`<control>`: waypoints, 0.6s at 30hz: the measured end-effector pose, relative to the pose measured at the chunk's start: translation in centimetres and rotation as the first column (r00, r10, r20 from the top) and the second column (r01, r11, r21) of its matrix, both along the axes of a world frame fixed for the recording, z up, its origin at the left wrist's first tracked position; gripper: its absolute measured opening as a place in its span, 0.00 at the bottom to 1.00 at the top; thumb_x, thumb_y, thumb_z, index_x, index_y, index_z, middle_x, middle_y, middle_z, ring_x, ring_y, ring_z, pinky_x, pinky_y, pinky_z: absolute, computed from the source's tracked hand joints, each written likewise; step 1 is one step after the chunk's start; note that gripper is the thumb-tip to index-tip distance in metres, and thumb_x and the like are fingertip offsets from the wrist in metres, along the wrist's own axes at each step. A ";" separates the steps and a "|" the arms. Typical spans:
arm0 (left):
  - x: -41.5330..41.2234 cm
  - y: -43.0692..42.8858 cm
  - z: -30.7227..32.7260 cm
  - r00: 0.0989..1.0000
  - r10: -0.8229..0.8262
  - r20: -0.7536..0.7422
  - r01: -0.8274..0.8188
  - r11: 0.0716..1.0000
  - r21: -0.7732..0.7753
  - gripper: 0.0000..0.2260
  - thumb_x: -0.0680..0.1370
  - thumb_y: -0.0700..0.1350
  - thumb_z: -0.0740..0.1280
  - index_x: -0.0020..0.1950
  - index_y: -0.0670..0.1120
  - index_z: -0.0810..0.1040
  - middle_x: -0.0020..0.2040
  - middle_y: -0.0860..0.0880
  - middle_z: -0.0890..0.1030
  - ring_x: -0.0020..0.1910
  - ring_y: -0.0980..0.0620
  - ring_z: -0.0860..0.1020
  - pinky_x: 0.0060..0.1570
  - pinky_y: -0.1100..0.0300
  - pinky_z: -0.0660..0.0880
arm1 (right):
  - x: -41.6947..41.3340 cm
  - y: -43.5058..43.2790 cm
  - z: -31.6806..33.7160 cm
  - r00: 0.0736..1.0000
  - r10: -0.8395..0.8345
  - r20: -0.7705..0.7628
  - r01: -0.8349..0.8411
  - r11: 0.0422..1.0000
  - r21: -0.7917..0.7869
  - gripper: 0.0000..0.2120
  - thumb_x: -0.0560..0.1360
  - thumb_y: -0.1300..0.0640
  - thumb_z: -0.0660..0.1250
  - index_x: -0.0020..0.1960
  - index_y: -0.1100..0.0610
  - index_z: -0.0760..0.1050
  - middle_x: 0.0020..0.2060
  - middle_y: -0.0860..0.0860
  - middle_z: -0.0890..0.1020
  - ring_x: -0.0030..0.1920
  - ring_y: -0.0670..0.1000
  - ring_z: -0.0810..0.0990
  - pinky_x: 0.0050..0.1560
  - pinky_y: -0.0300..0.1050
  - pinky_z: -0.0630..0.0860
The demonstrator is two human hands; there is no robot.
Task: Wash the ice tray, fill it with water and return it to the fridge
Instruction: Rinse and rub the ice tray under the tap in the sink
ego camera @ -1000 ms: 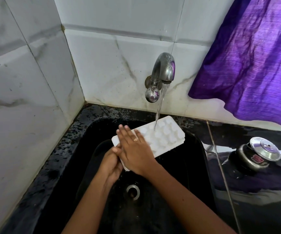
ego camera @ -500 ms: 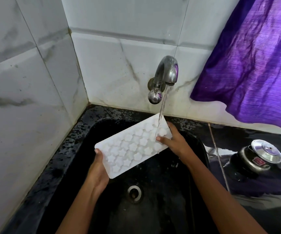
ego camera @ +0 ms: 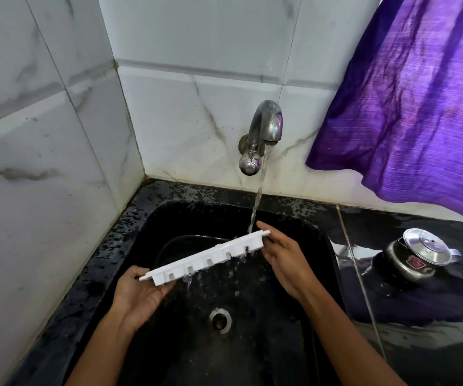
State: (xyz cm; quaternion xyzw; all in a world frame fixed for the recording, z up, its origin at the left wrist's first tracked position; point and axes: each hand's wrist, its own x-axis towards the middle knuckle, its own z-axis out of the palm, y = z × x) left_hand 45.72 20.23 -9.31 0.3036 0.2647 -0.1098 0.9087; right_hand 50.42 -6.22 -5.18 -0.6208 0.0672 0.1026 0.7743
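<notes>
Ice tray [ego camera: 205,257]: white, hovering edge-on over the black sink [ego camera: 152,232], its right end tilting higher, water dripping off it.
Left hand [ego camera: 138,296]: gripping the tray's near left end, fingers curling underneath.
Right hand [ego camera: 283,257]: pinching the tray's far right end, thumb on top and fingers below.
Tap [ego camera: 263,129]: pouring a thin stream [ego camera: 255,207] onto the tray's right end.
Right counter: a lidded steel pot [ego camera: 417,257] sitting under a hanging purple cloth [ego camera: 414,107].

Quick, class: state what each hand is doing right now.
Left hand: grips the lower end of the white plastic ice tray.
Right hand: grips its raised end.
</notes>
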 end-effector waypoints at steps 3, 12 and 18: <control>0.1 -0.1 0.2 0.999 0.037 0.029 -0.037 0.999 0.002 0.47 0.35 0.37 0.76 0.55 0.31 0.72 0.45 0.35 0.82 0.46 0.41 0.80 0.36 0.53 0.81 | -0.5 -0.8 0.5 0.994 -0.046 -0.103 0.057 0.992 0.113 0.22 0.74 0.75 0.50 0.61 0.64 0.75 0.60 0.60 0.77 0.61 0.56 0.76 0.57 0.45 0.75; 0.5 -3.2 1.6 0.984 -0.083 0.157 0.037 0.960 0.276 0.11 0.81 0.42 0.57 0.55 0.41 0.77 0.43 0.45 0.84 0.36 0.52 0.82 0.31 0.61 0.79 | -1.9 -3.8 0.3 0.969 -0.121 -0.216 0.178 0.947 0.267 0.20 0.77 0.62 0.50 0.66 0.64 0.68 0.54 0.56 0.79 0.49 0.55 0.78 0.42 0.48 0.76; 1.6 -5.8 1.5 0.967 -0.141 0.211 0.091 0.969 0.229 0.15 0.81 0.42 0.57 0.66 0.42 0.72 0.53 0.45 0.83 0.47 0.52 0.83 0.40 0.60 0.80 | -2.2 -6.0 0.6 0.951 -0.210 -0.228 0.255 0.949 0.187 0.17 0.78 0.63 0.53 0.65 0.61 0.69 0.50 0.55 0.81 0.49 0.55 0.80 0.42 0.50 0.76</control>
